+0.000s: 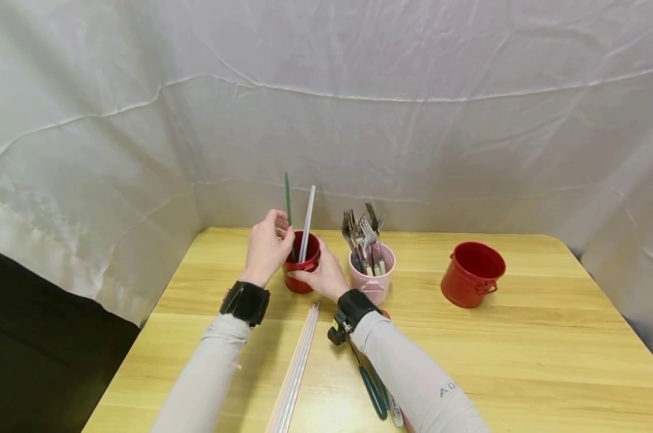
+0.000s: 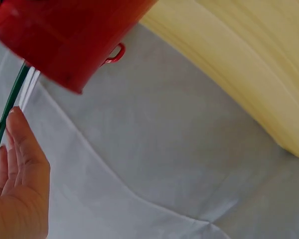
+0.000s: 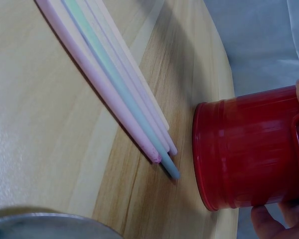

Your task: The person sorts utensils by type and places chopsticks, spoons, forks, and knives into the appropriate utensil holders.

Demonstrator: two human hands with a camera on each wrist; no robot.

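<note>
Thumb and fingertips of my left hand [image 1: 267, 243] pinch a green chopstick [image 1: 288, 198], which stands nearly upright with its lower end inside a small red bucket [image 1: 299, 285]. The left wrist view shows the green chopstick [image 2: 10, 99] between the fingers, crossing the bucket's rim. A few pale chopsticks [image 1: 308, 222] lean in the same bucket. My right hand [image 1: 326, 273] grips that bucket by its near right side. In the right wrist view, fingers [image 3: 266, 224] curl round the red wall [image 3: 254, 149] near the rim.
A bundle of pastel chopsticks [image 1: 296, 367] lies on the table in front of the bucket. Beside it stands a pink bucket [image 1: 373, 291] of forks and other cutlery. Dark-green-handled utensils [image 1: 372, 391] lie partly under my right forearm. Another red bucket [image 1: 469, 282] stands farther right.
</note>
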